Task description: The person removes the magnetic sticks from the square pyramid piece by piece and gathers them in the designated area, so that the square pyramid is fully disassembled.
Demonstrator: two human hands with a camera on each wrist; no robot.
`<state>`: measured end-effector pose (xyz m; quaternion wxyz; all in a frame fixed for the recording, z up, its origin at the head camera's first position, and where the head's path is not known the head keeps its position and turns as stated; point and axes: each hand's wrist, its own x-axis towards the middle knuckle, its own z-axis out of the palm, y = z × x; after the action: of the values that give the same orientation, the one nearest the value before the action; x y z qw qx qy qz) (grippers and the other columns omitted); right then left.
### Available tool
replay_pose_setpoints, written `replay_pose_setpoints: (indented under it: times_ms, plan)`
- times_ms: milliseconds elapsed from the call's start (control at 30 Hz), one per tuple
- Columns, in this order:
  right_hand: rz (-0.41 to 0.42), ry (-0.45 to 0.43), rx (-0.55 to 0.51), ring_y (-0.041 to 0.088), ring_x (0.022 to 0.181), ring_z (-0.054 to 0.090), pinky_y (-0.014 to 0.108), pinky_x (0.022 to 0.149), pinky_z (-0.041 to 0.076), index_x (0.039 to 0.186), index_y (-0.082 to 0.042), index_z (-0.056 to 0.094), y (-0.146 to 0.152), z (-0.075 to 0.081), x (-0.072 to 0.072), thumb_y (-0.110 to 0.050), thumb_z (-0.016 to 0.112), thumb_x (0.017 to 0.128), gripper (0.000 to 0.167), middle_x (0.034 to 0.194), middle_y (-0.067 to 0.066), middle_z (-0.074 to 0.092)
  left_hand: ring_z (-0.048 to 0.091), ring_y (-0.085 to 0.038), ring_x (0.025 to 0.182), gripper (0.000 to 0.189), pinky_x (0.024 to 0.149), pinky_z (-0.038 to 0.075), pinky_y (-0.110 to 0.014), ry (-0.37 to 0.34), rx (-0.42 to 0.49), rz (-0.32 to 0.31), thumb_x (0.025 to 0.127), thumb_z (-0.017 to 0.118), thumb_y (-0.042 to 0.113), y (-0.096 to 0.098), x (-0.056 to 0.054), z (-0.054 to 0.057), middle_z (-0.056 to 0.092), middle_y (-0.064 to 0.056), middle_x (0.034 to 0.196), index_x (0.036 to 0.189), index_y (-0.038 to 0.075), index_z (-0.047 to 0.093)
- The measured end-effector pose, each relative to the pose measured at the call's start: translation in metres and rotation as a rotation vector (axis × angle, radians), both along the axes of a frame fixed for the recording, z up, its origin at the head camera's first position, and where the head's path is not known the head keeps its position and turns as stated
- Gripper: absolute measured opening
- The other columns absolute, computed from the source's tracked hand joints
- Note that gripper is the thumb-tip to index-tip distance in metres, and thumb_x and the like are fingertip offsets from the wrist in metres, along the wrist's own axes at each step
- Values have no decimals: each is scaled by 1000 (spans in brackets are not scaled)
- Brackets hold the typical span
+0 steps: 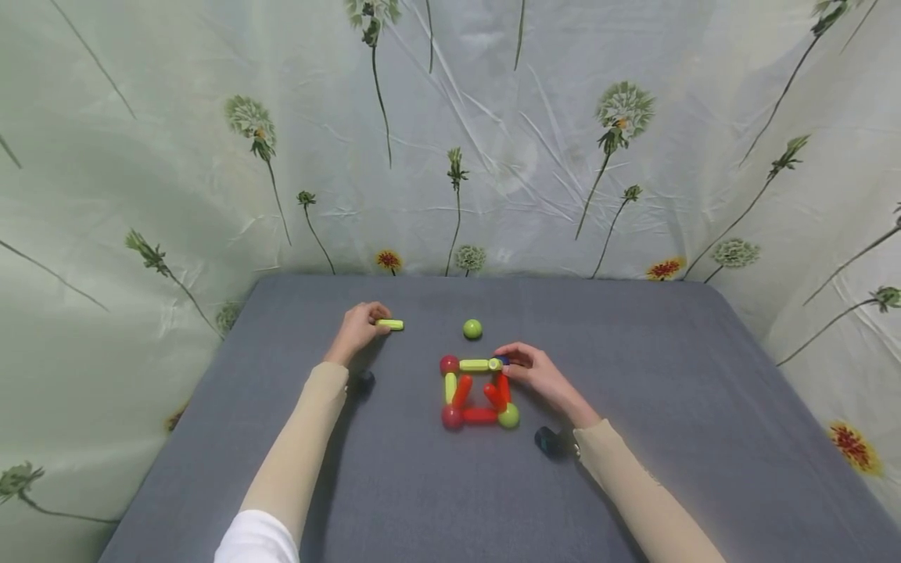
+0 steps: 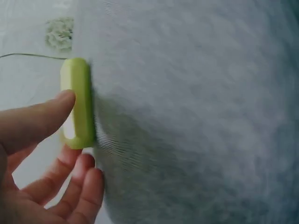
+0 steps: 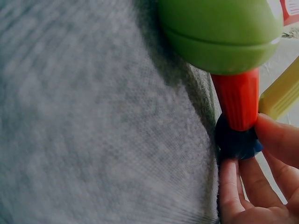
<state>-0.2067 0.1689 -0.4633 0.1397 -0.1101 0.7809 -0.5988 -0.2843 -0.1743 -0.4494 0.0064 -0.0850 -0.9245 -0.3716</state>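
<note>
My left hand [image 1: 360, 327] is at the far left of the table, its thumb and fingers on a yellow-green magnetic rod [image 1: 394, 324]. In the left wrist view the thumb lies across the rod [image 2: 81, 100]. My right hand [image 1: 540, 374] holds a dark blue ball [image 3: 236, 140] at the far right corner of a square of rods and balls. Red balls [image 1: 453, 417] form the two left corners, a green ball [image 1: 508, 415] the near right one. Yellow rods [image 1: 474, 365] and red rods [image 1: 481, 416] join them; two more red rods [image 1: 462, 389] rise from the near corners.
A loose green ball [image 1: 472, 329] lies behind the square. The grey table [image 1: 422, 485] meets a flower-printed curtain [image 1: 535, 180] at its back and sides. Dark wrist cameras [image 1: 549, 442] hang at both wrists.
</note>
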Motion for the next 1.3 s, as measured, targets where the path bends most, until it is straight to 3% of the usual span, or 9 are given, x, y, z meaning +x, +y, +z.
replay_pose_setpoints:
  times_ms: [167,333,433,567,733,900,1033,1167,1300]
  plan:
    - [0,5,16,24,106,54,34,91,45,121,1,59,1,-2,-1,-2,59,93,29,119,13,57,56,-37,103,25,90,44,-47,57,173,-48,85,71,5,28,16,13,57,-23,111,109,0,64]
    - [11,25,0,25,106,54,30,89,45,122,3,57,2,-4,-2,-2,59,93,30,119,14,58,61,-27,94,25,84,48,-40,-53,393,-269,87,69,6,88,44,25,63,-20,107,109,-3,62]
    - [21,30,-17,24,105,56,28,88,45,122,4,57,2,-5,-2,-3,60,93,31,119,15,58,61,-20,85,25,77,50,-34,-108,363,-370,86,72,15,118,57,27,64,-10,98,105,1,63]
    - [28,19,-42,25,105,58,28,87,47,123,4,56,1,-4,-2,-4,61,93,32,119,17,58,60,-14,75,19,68,49,-28,-128,279,-404,85,73,20,139,62,21,62,0,88,95,7,64]
    - [18,-10,-14,27,106,57,35,91,47,122,5,56,-4,6,3,-3,60,93,31,120,18,57,61,-16,74,5,62,50,-28,-141,261,-332,85,64,6,130,59,17,64,-2,88,88,8,66]
    - [21,-29,14,30,107,55,39,93,46,122,9,54,-9,30,14,1,57,93,30,121,23,56,64,-26,83,11,70,52,-36,-183,417,-280,85,61,1,107,57,14,66,-7,95,95,3,66]
    - [15,-30,26,29,106,55,37,92,46,122,9,54,-9,30,14,0,57,93,31,121,23,56,62,-26,89,15,78,50,-36,-158,488,-229,86,65,1,81,55,13,63,-9,100,101,0,64]
    - [18,-27,23,30,106,55,38,92,46,122,9,54,-6,22,10,0,57,93,31,121,22,56,61,-22,87,16,74,48,-28,-42,436,-91,83,69,-1,47,53,8,65,-13,97,98,-4,64]
    - [11,-32,7,30,108,54,40,94,45,123,6,55,-2,5,2,-2,59,93,31,122,21,55,64,-26,86,15,67,48,-28,18,329,69,80,72,-3,17,46,0,67,-17,95,94,-4,66]
